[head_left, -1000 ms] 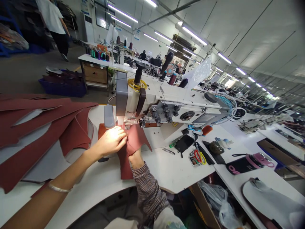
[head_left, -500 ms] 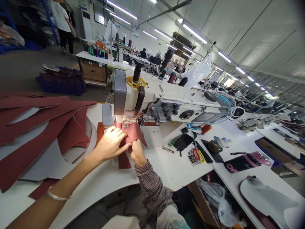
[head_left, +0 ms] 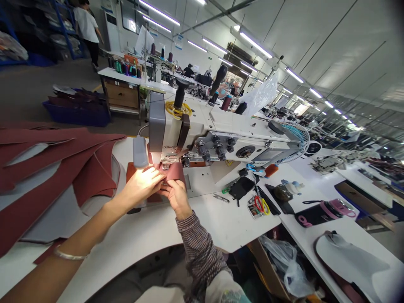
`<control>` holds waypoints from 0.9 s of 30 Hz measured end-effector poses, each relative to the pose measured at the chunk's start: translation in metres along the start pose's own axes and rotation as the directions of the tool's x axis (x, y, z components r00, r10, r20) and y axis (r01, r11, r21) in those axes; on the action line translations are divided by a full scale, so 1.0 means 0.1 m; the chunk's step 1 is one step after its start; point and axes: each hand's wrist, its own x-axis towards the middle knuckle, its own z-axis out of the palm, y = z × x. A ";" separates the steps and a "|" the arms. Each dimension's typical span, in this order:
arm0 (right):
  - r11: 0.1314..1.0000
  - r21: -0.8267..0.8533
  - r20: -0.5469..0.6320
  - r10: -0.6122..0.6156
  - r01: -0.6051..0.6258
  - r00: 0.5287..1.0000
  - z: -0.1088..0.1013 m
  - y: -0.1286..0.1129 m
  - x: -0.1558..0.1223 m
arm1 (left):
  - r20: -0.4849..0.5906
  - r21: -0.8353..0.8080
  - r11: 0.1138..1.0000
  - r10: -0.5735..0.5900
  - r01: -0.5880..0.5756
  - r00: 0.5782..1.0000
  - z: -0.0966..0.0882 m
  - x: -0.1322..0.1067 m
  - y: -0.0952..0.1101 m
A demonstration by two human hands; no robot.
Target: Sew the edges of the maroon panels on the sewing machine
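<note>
A piece of reddish-brown leather point(head_left: 175, 171) lies under the presser foot of a white sewing machine point(head_left: 202, 122), its right part curling upward. My left hand point(head_left: 142, 184), with a bangle on the wrist, grips the leather's near left edge close to the needle area, its fingertips pressed together. On the near right side, my right hand point(head_left: 177, 195) pinches the same piece between thumb and fingers. The two hands' fingertips almost meet, and they hide the near part of the leather. A grey box-shaped part point(head_left: 140, 152) of the machine is just above my left hand.
Large reddish-brown leather panels point(head_left: 57, 168) cover the table's left side. To the right lie thread snips point(head_left: 221, 198), a black pouch point(head_left: 242, 187), scissors point(head_left: 259, 205) in a small box and a dark bottle point(head_left: 325, 213). A person point(head_left: 86, 29) is at the far left.
My right hand has turned and now has its fingers up on the leather. The leather's strip hanging toward me is no longer seen below my hands. The view has shifted slightly.
</note>
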 end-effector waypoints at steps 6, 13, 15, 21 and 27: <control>0.985 -0.140 -0.161 -0.123 0.100 0.979 -0.12 0.01 0.02 | -0.010 -0.030 1.000 -0.008 0.008 1.000 0.10 -0.09 -0.20; 0.999 -0.049 -0.397 -0.021 0.002 0.918 -0.23 -0.01 0.40 | -0.042 -0.138 0.990 -0.027 0.021 0.999 0.18 -0.21 -0.35; 0.997 -0.071 -0.382 0.012 -0.043 0.924 -0.26 -0.04 0.46 | -0.059 -0.134 0.990 -0.054 0.045 0.997 0.19 -0.22 -0.35; 0.992 -0.105 -0.376 0.019 -0.063 0.926 -0.34 -0.10 0.48 | -0.054 -0.224 0.969 -0.123 0.108 0.991 0.22 -0.17 -0.32; 0.994 -0.101 -0.345 0.001 -0.038 0.938 -0.38 -0.10 0.53 | 0.003 -0.308 0.920 -0.252 0.241 0.968 0.25 -0.10 -0.36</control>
